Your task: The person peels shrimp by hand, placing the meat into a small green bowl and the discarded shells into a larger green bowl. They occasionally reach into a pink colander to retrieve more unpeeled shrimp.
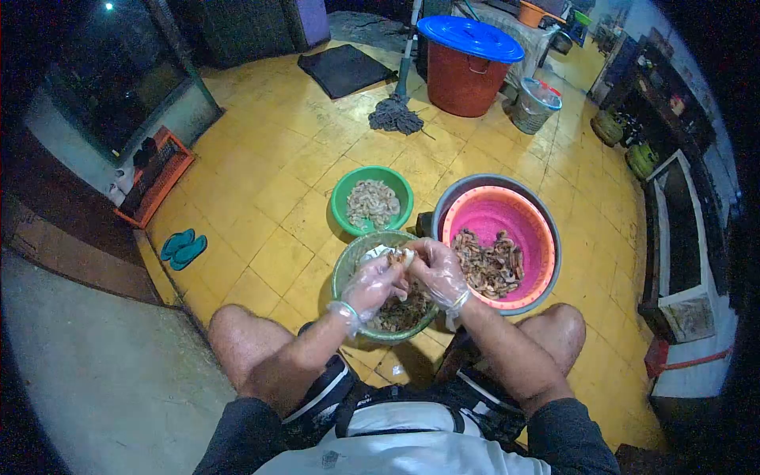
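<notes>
Both my hands wear clear plastic gloves and meet over a green bowl (346, 265) of shrimp shells on the floor between my knees. My left hand (374, 286) and my right hand (438, 271) pinch one small shrimp (402, 256) between their fingertips. To the right a pink basin (484, 210), set inside a grey one (459, 188), holds a pile of whole brown shrimp (491, 267). Beyond my hands a smaller green bowl (343, 198) holds pale peeled shrimp (372, 203).
Yellow tiled floor all around. A red bin with a blue lid (467, 67) and a mop (394, 113) stand at the back, with a dark mat (344, 69) beside them. Blue sandals (183, 246) and an orange crate (155, 176) lie left. A low shelf (673, 237) runs along the right.
</notes>
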### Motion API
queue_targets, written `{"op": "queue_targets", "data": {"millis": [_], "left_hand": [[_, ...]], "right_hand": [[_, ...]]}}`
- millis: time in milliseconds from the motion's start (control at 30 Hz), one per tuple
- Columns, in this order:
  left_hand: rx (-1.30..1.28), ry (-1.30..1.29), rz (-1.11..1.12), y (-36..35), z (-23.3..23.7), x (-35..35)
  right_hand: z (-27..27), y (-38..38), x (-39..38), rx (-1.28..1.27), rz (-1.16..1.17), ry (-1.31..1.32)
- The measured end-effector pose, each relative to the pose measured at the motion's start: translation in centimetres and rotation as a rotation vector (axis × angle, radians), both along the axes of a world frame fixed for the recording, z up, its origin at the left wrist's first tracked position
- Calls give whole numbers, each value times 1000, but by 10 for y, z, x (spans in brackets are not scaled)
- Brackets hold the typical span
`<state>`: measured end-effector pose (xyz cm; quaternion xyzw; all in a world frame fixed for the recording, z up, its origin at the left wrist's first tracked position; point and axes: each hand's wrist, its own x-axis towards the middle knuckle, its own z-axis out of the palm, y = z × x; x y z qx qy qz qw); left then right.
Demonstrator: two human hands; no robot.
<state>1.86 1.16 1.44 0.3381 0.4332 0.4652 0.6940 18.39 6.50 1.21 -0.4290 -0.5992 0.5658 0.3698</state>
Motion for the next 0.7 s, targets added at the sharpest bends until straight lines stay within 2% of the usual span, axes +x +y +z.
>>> {"op": "queue_targets", "data": {"millis": [67, 133, 200, 233, 267, 300, 367, 400, 533, 600, 633, 700], "left_hand": [[-39, -96, -20, 2, -6, -8], [-77, -195, -41, 4, -13, -12], [-51, -270, 35, 5, -13, -12], [-50, -271, 36, 4, -13, -9], [27, -32, 151, 2, -6, -3], [104, 208, 263, 1, -3, 3], [185, 227, 236, -3, -5, 10], [268, 246, 210, -4, -6, 11], [225, 391, 151, -1, -21, 7], [328, 311, 230, 2, -29, 6], [328, 312, 228, 2, -33, 7], [486, 375, 278, -1, -25, 11]], "right_hand": [[-3, 3, 2, 19, 90, 42], [4, 0, 0, 6, 64, 14], [17, -5, -1, -6, 39, -15], [25, -9, 0, 201, 26, -141], [29, -10, -1, 408, 11, -266], [28, -10, -1, 408, 11, -266], [28, -10, -2, 571, -107, -349], [31, -10, -2, 570, -106, -350], [37, -13, -1, 453, -47, -330], [39, -14, -1, 434, 3, -330], [40, -14, -1, 430, 12, -340], [40, -14, 0, 425, 20, -349]]}}
